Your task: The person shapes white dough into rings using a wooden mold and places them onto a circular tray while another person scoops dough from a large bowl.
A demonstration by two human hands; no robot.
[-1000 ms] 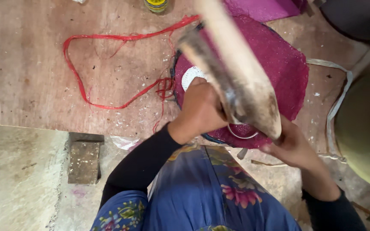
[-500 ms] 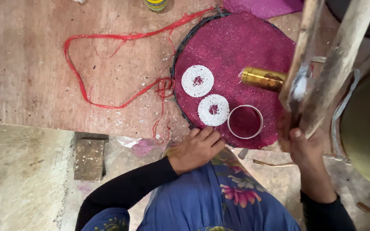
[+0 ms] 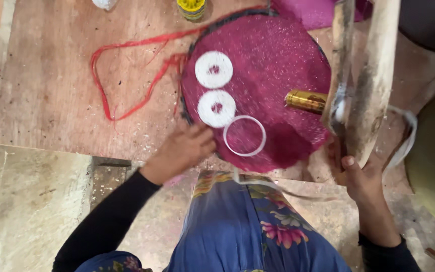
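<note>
My right hand now swung aside to right, fingers clamped on worn wooden tool. Round pink glitter mat on wooden bench uncovered again. My left hand at mat edge, fingers loosely curled, holding nothing, beside thin white ring.

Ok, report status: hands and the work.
Left hand resting at round pink fabric frame edge. Right hand gripping wooden tool. Clear ring beside left hand.
</note>
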